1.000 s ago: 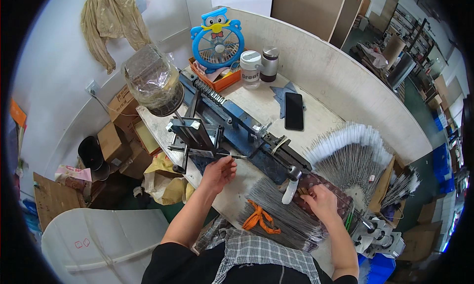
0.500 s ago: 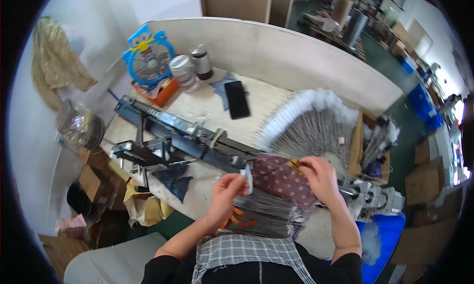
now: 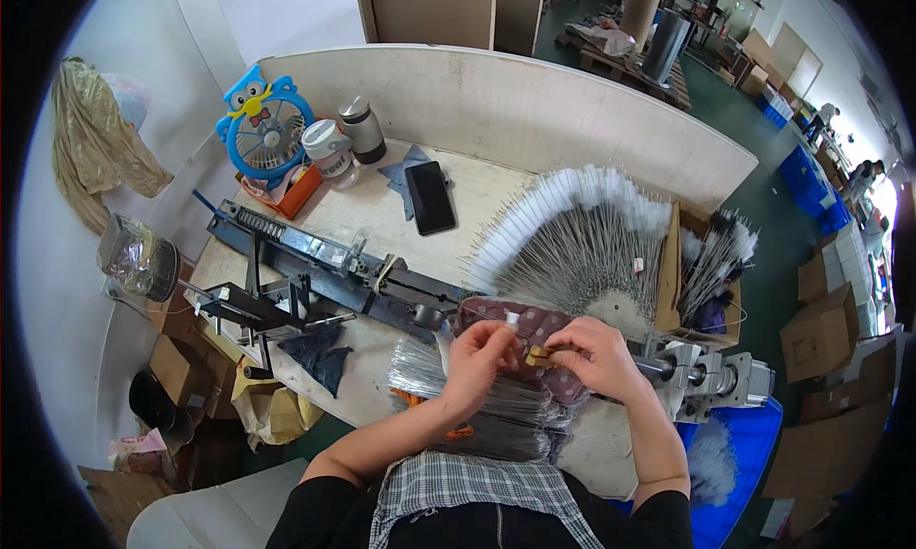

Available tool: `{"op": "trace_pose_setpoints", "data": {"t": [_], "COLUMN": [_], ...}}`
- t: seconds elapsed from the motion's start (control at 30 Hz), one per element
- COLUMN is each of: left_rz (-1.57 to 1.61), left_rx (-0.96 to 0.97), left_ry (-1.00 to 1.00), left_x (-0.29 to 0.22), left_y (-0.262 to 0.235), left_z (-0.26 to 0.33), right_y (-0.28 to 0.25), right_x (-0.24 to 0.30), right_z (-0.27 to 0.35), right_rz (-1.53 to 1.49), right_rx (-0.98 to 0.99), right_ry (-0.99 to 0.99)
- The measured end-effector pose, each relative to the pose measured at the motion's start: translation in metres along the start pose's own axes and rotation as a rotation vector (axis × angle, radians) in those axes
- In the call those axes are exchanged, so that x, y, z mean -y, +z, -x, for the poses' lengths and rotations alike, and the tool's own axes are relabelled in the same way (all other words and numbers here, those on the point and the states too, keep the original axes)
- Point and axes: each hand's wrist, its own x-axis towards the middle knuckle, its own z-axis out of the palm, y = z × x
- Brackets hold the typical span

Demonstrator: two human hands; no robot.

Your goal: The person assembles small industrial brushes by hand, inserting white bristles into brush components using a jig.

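My left hand (image 3: 480,360) is closed, with a small white piece (image 3: 512,318) pinched between thumb and fingertips. Close to it on the right, my right hand (image 3: 593,354) grips a small brass-yellow piece (image 3: 537,355); its exact kind cannot be made out. Both hands are over a dark red polka-dot cloth (image 3: 487,310). Below them lie bundles of thin grey wires (image 3: 506,420), with an orange band (image 3: 458,433) among them. A long dark metal bench device (image 3: 334,268) runs across the table to the left of the hands.
White-tipped wire brushes (image 3: 582,220) fan out at the back right, beside a cardboard box (image 3: 673,282) of more brushes. A metal chuck-like mechanism (image 3: 720,382) stands at right. Behind are a phone (image 3: 430,198), jar (image 3: 329,153), steel bottle (image 3: 362,131) and blue fan (image 3: 270,134).
My left hand has moved right and slightly up, bringing its white piece near the brass-yellow piece. My right hand has shifted slightly left and down. The whole view has shifted a little.
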Motion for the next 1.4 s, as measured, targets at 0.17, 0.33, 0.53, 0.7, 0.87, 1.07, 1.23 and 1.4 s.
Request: {"op": "trace_pose_setpoints", "data": {"t": [0.17,0.33,0.53,0.7,0.87,1.07,1.23,1.4], "left_rz": [0.11,0.169,0.16,-0.03,0.196,0.461,0.472,0.473], "left_rx": [-0.128,-0.123,-0.069,-0.003,-0.022,-0.141,-0.097,-0.106], "left_ry": [0.066,-0.003,-0.009,0.033,-0.114,0.007,0.008,0.047], "left_x": [-0.009,-0.015,-0.015,-0.01,-0.021,-0.011,-0.005,-0.006], "left_y": [-0.014,-0.014,-0.022,-0.026,-0.021,-0.012,-0.017,-0.011], "left_z": [0.004,0.001,0.001,0.003,-0.004,0.001,-0.002,-0.001], "right_y": [0.016,0.052,0.04,0.043,0.049,0.075,0.069,0.063], "right_x": [0.021,0.012,0.022,0.012,0.018,0.034,0.034,0.029], "right_z": [-0.04,-0.071,-0.07,-0.07,-0.065,-0.069,-0.065,-0.058], "right_rz": [0.325,0.371,0.086,-0.203,-0.097,0.364,0.398,0.438], "right_rx": [-0.305,-0.169,-0.02,0.037,-0.05,-0.31,-0.404,-0.371], "right_ry": [-0.106,-0.004,0.177,0.391,0.266,-0.072,-0.092,-0.172]}}
